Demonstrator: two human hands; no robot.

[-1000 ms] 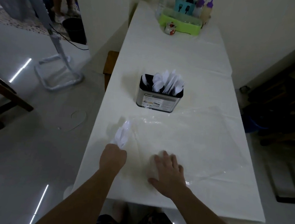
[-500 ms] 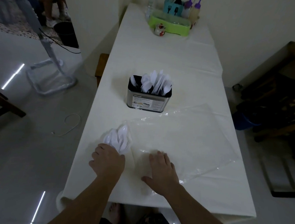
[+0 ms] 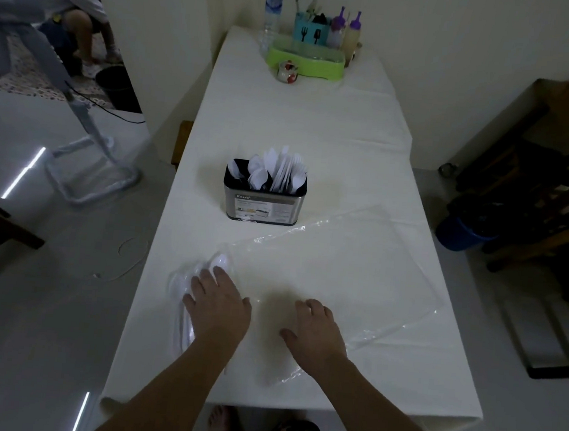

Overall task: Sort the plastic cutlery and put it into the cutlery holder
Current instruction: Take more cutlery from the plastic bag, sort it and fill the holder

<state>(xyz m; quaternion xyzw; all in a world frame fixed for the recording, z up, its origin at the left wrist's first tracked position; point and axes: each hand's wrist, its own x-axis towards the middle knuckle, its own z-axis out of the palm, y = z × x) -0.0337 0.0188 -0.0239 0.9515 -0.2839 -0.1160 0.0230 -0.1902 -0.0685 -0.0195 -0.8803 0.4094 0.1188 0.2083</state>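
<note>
A bundle of white plastic spoons (image 3: 217,261) lies on the white table near its left edge. My left hand (image 3: 220,309) rests flat on top of the bundle with fingers spread, and the spoon bowls stick out beyond my fingertips. My right hand (image 3: 314,334) lies palm down, fingers apart, on a clear plastic bag (image 3: 357,273) spread over the near half of the table. The metal cutlery holder (image 3: 263,208) stands upright in the middle of the table, beyond both hands, with several white plastic pieces standing in it.
At the table's far end stand a green tray (image 3: 306,62), a water bottle (image 3: 273,8), a teal utensil caddy (image 3: 309,33) and sauce bottles (image 3: 352,35). A fan stand (image 3: 88,163) is on the floor to the left. Dark wooden furniture (image 3: 535,203) and a blue bucket (image 3: 460,234) are on the right.
My left hand has laid the upright spoon bundle down flat and opened over it. The right hand stays on the plastic bag. The camera view has shifted downward.
</note>
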